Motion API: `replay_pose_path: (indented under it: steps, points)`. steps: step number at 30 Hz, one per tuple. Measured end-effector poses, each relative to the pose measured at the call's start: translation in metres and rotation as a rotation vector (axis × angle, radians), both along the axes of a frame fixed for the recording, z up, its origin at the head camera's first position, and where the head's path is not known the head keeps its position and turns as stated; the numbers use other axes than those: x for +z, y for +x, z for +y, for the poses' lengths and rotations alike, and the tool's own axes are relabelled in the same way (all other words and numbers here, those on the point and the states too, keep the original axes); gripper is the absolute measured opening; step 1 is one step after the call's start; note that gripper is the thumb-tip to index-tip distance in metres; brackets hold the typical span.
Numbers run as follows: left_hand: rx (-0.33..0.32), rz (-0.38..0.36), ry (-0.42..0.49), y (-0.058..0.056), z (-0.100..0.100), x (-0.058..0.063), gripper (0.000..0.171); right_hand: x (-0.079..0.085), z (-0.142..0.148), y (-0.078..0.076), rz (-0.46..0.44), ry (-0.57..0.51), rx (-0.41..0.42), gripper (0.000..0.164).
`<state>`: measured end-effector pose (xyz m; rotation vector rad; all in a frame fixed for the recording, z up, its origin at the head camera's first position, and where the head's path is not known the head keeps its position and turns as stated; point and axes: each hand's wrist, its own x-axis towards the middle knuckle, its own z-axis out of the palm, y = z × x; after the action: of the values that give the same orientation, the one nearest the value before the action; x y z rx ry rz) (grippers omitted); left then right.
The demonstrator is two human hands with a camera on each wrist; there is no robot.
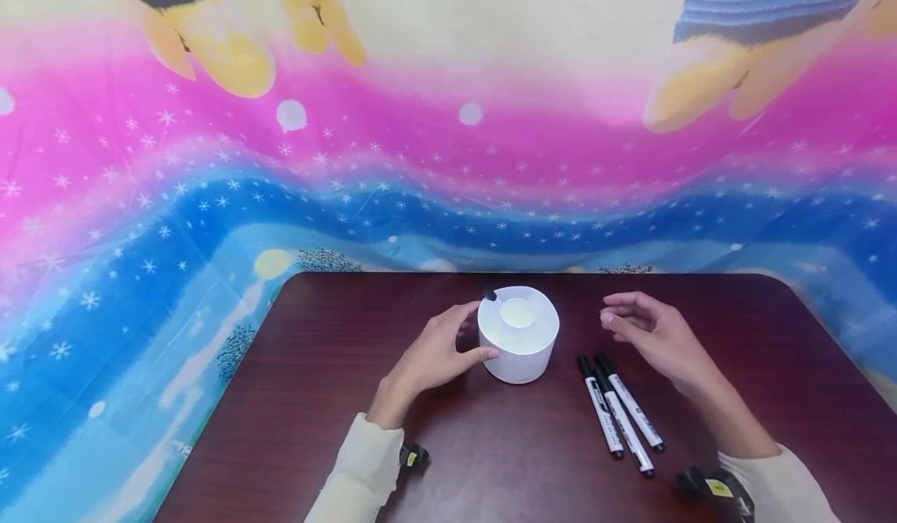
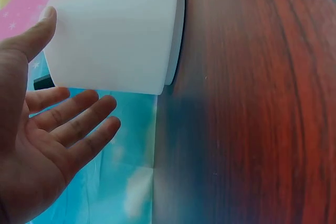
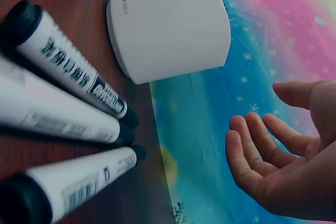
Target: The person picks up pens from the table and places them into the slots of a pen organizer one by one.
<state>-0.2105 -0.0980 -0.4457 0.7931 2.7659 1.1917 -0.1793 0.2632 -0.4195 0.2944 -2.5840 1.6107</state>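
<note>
A round white desk pen holder (image 1: 520, 359) with a raised ring in its top stands on the table. A short black end (image 1: 488, 293) sticks out at its back left rim. My left hand (image 1: 437, 352) is at the holder's left side, thumb tip at its wall, the other fingers loosely extended beside it, as the left wrist view also shows. To the right of the holder, my right hand (image 1: 655, 336) hovers with relaxed, slightly bent fingers and nothing in them. Three white markers with black caps (image 1: 628, 429) lie side by side between the holder and my right forearm.
The dark red wooden table (image 1: 301, 429) has its far edge just behind the holder. A colourful printed cloth (image 1: 448, 165) hangs behind and beside it. Black straps with small devices (image 1: 413, 458) sit at both wrists.
</note>
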Motion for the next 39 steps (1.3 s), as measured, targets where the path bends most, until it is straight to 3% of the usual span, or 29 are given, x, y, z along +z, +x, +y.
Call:
replay_pose_path:
  steps: [15, 24, 32, 39]
  points:
    - [-0.005, -0.008, -0.012, 0.001, 0.001, -0.002, 0.089, -0.014, 0.026, 0.018, -0.110, 0.048, 0.021, 0.047]
    - [-0.001, -0.006, -0.024, 0.000, 0.002, -0.003, 0.089, -0.029, 0.037, 0.025, -0.241, 0.099, 0.047, 0.055]
    - [0.000, -0.001, -0.029, -0.001, 0.001, -0.004, 0.088, -0.039, 0.045, 0.029, -0.295, 0.098, 0.083, 0.055]
    - [0.004, 0.004, -0.027, -0.002, 0.001, -0.004, 0.087, -0.044, 0.050, 0.031, -0.356, 0.178, 0.085, 0.059]
